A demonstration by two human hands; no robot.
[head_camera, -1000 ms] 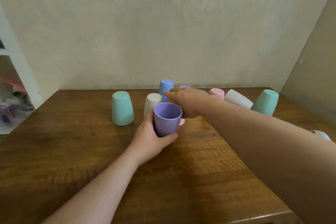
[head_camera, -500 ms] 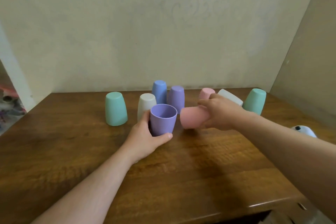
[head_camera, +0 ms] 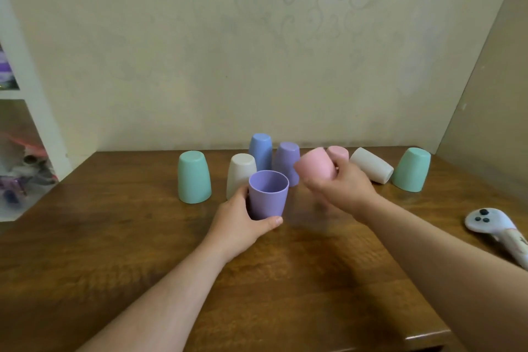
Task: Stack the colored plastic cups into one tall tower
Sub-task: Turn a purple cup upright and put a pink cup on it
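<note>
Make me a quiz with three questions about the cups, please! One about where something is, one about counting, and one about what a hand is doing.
1. Where is the game controller?
A. At the right end of the table
B. Inside a cup
C. Beside the left mint cup

2. How many mint green cups are on the table?
A. One
B. Two
C. Four

3. What is the right hand doing?
A. Lying flat on the table
B. Holding a pink cup up in the air
C. Pushing the blue cup

Answers:
1. A, it lies near the right edge, away from all the cups.
2. B, one mint cup stands upside down at the left and another at the right.
3. B, its grip is closed on the pink cup, lifted beside the open purple cup that the left hand holds.
</note>
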